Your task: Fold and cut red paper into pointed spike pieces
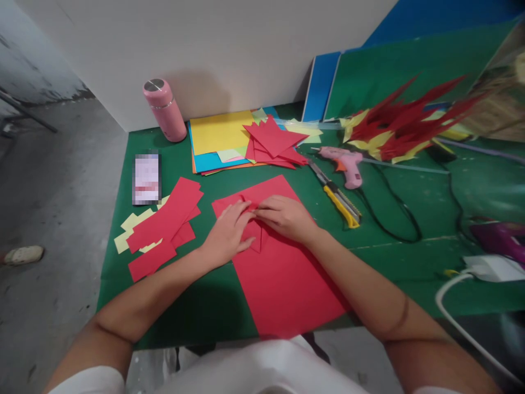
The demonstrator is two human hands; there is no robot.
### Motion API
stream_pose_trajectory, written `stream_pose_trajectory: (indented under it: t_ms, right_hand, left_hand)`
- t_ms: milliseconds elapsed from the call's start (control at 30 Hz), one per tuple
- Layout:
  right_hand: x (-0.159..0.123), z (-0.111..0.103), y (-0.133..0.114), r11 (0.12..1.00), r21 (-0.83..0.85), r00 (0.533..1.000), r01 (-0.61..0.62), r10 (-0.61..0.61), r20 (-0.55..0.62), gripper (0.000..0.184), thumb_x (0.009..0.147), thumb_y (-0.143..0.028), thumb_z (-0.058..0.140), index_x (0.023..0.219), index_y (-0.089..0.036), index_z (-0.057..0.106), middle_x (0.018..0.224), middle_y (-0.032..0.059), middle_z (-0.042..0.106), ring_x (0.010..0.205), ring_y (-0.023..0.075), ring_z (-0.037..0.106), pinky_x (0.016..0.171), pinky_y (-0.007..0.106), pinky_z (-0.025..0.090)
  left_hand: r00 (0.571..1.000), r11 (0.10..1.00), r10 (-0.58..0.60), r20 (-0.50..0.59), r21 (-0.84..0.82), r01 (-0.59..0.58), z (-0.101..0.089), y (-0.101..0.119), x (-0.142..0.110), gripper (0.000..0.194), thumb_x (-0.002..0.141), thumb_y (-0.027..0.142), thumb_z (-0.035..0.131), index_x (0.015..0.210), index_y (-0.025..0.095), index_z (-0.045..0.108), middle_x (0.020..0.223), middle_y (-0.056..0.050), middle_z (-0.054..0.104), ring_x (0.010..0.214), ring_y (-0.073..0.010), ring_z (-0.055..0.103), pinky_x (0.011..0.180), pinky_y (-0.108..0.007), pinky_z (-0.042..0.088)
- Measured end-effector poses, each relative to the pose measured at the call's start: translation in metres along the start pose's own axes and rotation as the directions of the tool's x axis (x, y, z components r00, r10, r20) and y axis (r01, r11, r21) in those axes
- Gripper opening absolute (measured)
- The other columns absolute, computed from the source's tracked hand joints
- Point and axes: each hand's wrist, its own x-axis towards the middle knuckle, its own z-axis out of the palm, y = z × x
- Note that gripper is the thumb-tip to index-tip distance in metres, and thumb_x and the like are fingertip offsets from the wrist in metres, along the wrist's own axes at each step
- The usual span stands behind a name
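Note:
A large red sheet of paper (293, 284) lies on the green tabletop in front of me. On its upper left rests a smaller piece of folded red paper (254, 238), with a pointed flap toward me. My left hand (229, 230) presses on this folded piece, its fingertips at the upper fold and its thumb lower down. My right hand (285, 216) pinches the same fold, fingers pressed together and meeting the left fingertips. The hands cover part of the fold. Left of them lie red paper strips (168, 219) over pale yellow paper pieces (130, 221).
Behind stand a pink bottle (166, 112), a phone (146, 178), coloured paper sheets (221, 131) and red folded pieces (274, 139). At right lie a yellow cutter (340, 205), a pink glue gun (342, 164) with its cord, a red-yellow paper flame (402, 126) and a white plug (494, 269).

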Motion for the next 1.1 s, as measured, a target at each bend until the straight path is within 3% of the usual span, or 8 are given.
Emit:
stream_pose_trajectory:
  t_ms: [333,533,1100]
  right_hand:
    - [0.0022,-0.0041,-0.0037,0.999,0.007,0.996,0.037,-0.038,0.075,0.029,0.100,-0.023,0.045,0.102,-0.021,0.074,0.099,0.0102,0.075,0.085,0.0211,0.066,0.076,0.037,0.054]
    - [0.0011,-0.0032,-0.0016,0.998,0.037,0.997,0.054,-0.056,0.048,0.026,0.100,-0.026,0.049,0.101,-0.020,0.073,0.098,0.0099,0.074,0.085,0.0207,0.065,0.076,0.037,0.053]
    - [-0.0008,-0.0025,-0.0006,0.996,0.083,0.998,0.039,-0.042,0.040,0.027,0.100,-0.030,0.049,0.107,-0.018,0.072,0.100,0.0119,0.073,0.086,0.0214,0.063,0.077,0.038,0.054]
  left_hand:
    - [0.999,0.991,-0.038,0.013,0.130,0.036,0.0023,-0.0050,-0.0020,0.069,0.088,0.040,0.061,0.144,0.008,0.037,0.154,-0.023,0.040,0.147,-0.0333,0.033,0.118,-0.055,0.030]
    - [0.997,0.980,-0.064,0.036,0.189,0.056,0.0038,-0.0036,-0.0012,0.069,0.090,0.044,0.057,0.145,0.006,0.040,0.156,-0.021,0.037,0.146,-0.0325,0.033,0.120,-0.050,0.028]
    - [0.998,0.974,-0.052,0.035,0.221,0.043,0.0066,-0.0040,-0.0020,0.071,0.091,0.044,0.052,0.148,0.006,0.036,0.158,-0.021,0.034,0.148,-0.0322,0.030,0.120,-0.051,0.027]
